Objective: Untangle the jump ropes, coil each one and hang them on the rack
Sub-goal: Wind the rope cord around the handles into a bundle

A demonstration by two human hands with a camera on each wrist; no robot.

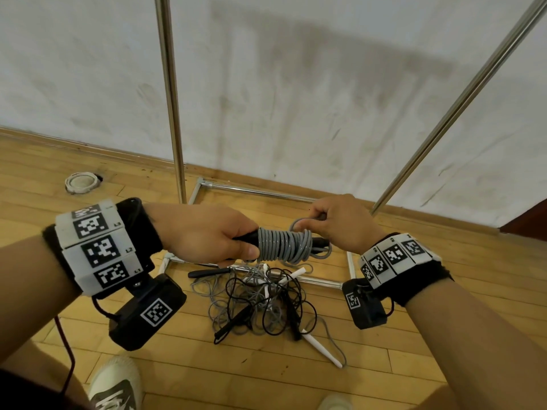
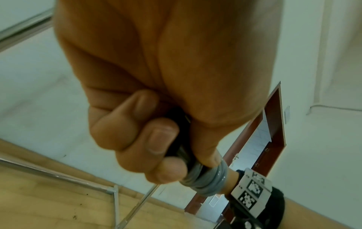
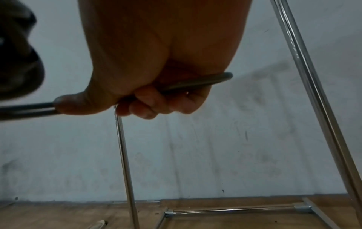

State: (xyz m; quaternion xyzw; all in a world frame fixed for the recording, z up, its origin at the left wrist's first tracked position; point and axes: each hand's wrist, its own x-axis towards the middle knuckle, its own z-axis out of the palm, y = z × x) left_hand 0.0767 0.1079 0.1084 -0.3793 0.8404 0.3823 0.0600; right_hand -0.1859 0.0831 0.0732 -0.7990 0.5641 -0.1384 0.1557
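A grey jump rope (image 1: 282,243) is wound in tight turns around its black handles (image 1: 248,236). My left hand (image 1: 207,233) grips the handles at the left end of the winding; in the left wrist view my left hand (image 2: 156,139) has its fingers curled round the black handles (image 2: 181,134) beside the grey rope (image 2: 208,179). My right hand (image 1: 337,223) pinches a loose grey loop (image 1: 299,224) at the right end. In the right wrist view my right hand (image 3: 154,99) holds the grey rope (image 3: 195,84). Below lies a tangle (image 1: 263,303) of black and grey ropes with black and white handles.
A chrome clothes rack has a left upright (image 1: 171,99), a slanted pole (image 1: 461,102) on the right and a base frame (image 1: 257,190) on the wooden floor. A round floor fitting (image 1: 82,182) lies at the left. My shoe (image 1: 118,383) is near the bottom edge.
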